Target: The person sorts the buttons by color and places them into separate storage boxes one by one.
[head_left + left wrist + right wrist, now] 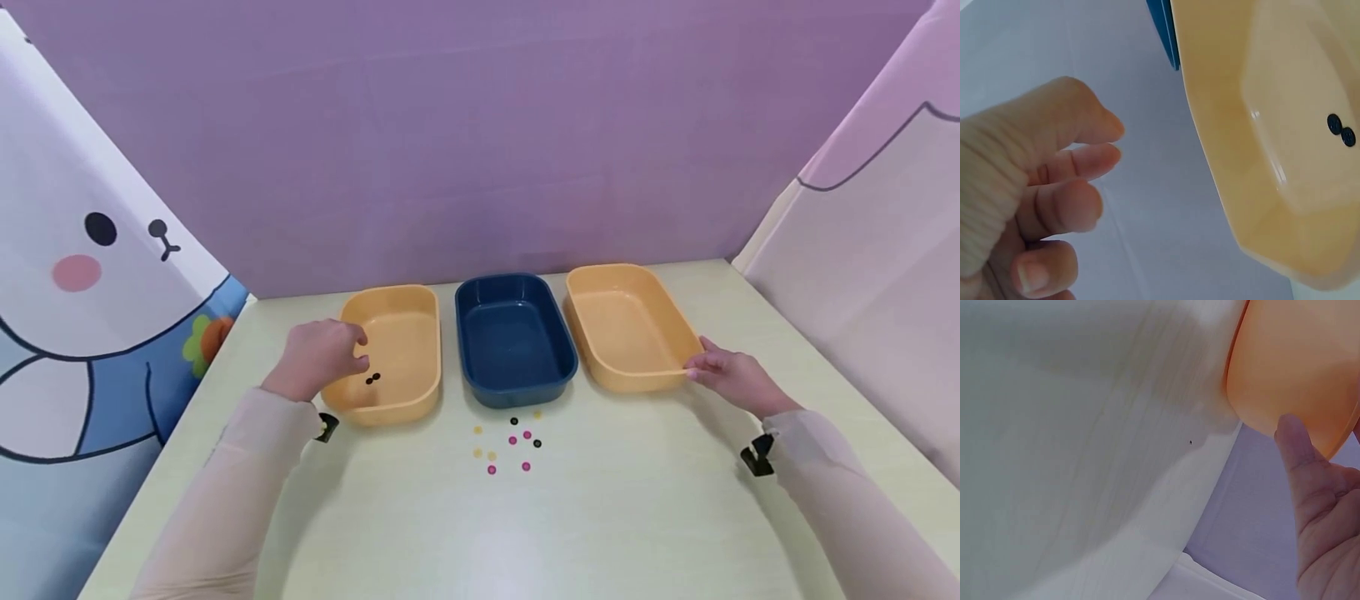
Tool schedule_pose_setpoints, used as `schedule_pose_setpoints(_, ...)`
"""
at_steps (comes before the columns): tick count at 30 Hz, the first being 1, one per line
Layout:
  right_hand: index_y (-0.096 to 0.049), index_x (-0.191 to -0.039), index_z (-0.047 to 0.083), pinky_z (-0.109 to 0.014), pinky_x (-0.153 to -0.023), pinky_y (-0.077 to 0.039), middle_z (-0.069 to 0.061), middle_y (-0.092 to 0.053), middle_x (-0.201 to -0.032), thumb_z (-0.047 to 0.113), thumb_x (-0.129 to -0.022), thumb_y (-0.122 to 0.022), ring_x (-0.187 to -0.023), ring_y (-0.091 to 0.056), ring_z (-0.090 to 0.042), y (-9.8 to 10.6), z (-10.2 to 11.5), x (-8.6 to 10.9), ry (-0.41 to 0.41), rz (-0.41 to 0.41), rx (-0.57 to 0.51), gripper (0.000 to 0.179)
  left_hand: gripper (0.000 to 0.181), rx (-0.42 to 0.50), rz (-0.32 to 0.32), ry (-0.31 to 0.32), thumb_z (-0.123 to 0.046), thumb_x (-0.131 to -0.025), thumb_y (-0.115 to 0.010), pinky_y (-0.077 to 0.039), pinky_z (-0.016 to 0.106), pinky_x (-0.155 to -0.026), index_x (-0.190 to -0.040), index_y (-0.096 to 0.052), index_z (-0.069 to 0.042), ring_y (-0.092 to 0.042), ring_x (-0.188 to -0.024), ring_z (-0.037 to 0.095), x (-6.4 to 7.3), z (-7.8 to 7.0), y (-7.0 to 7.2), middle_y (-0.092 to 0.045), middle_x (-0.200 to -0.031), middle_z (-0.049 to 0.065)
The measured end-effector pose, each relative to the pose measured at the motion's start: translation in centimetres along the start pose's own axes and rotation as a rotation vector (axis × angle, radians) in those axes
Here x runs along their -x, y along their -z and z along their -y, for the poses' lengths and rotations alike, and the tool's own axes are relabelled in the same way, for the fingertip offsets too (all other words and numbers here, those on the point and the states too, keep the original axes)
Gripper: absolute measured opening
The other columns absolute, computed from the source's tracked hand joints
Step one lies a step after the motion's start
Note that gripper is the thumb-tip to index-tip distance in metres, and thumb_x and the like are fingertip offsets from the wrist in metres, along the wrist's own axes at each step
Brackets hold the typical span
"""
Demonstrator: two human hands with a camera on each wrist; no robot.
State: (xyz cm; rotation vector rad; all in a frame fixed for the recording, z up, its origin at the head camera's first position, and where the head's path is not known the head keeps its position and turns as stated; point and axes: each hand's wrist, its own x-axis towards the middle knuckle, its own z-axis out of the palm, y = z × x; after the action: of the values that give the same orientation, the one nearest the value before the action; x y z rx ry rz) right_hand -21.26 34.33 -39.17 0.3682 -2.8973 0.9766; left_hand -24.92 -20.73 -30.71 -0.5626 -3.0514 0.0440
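My left hand [318,357] hovers over the left side of a light-orange tray [393,415], its fingers bent loosely with a gap between thumb and fingertips and nothing held. Two small black buttons [372,379] lie side by side on that tray's floor; the left wrist view also shows these black buttons [1341,130]. At the right, my right hand [731,379] pinches the near right corner of another light-orange tray [637,381]. In the right wrist view, the thumb [1297,440] lies against this tray's rim [1260,428], with the other fingers mostly hidden.
Between the two orange trays stands a dark blue tray [517,396]. Scattered on the table [495,533] in front of it are several small buttons: yellow, black [513,421] and pink [527,467]. A purple cloth [480,142] hangs behind the table, with printed cloths at both sides.
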Motion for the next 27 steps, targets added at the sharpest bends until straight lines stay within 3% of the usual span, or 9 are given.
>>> schedule_pose_setpoints(8, -0.067, -0.094, -0.005, -0.029, -0.084, -0.044, -0.039, -0.037, -0.133, 0.012, -0.092, -0.064, -0.126, -0.034, -0.054, 0.1, -0.2, -0.2, -0.007, 0.011, 0.017, 0.018, 0.022, -0.020, -0.035, -0.055, -0.022, -0.079, -0.069, -0.046, 0.040, -0.049, -0.096, -0.072, -0.008, -0.057, -0.062, 0.021, 0.5, -1.5, 0.0, -0.065, -0.072, 0.002)
schedule_pose_setpoints(13, -0.067, -0.092, -0.004, -0.018, -0.079, -0.042, -0.040, -0.038, -0.132, 0.012, -0.091, -0.065, -0.124, -0.037, -0.054, 0.2, -0.3, -0.2, 0.008, 0.002, 0.028, 0.016, 0.018, -0.056, -0.073, -0.128, -0.020, -0.078, -0.068, -0.044, 0.038, -0.044, -0.092, -0.073, -0.009, -0.052, -0.052, 0.019, 0.9, -2.8, -0.4, -0.057, -0.058, -0.002)
schedule_pose_setpoints(17, -0.067, -0.090, -0.004, -0.007, -0.074, -0.035, -0.040, -0.040, -0.130, 0.011, -0.090, -0.066, -0.121, -0.038, -0.056, 0.3, -0.3, -0.3, 0.027, -0.014, 0.033, 0.015, 0.015, -0.093, -0.138, -0.198, -0.021, -0.075, -0.069, -0.041, 0.035, -0.041, -0.087, -0.073, -0.011, -0.046, -0.047, 0.016, 1.2, -4.1, -0.8, -0.051, -0.053, -0.004)
schedule_pose_setpoints(27, -0.066, -0.094, -0.008, -0.004, -0.072, -0.034, -0.041, -0.034, -0.133, 0.011, -0.092, -0.064, -0.124, -0.035, -0.056, 0.5, -0.3, 0.1, -0.023, 0.005, -0.003, 0.019, 0.017, -0.159, -0.269, -0.327, -0.030, -0.075, -0.074, -0.033, 0.027, -0.037, -0.083, -0.073, -0.015, -0.038, -0.041, 0.013, 2.0, -7.0, -1.3, -0.038, -0.047, -0.006)
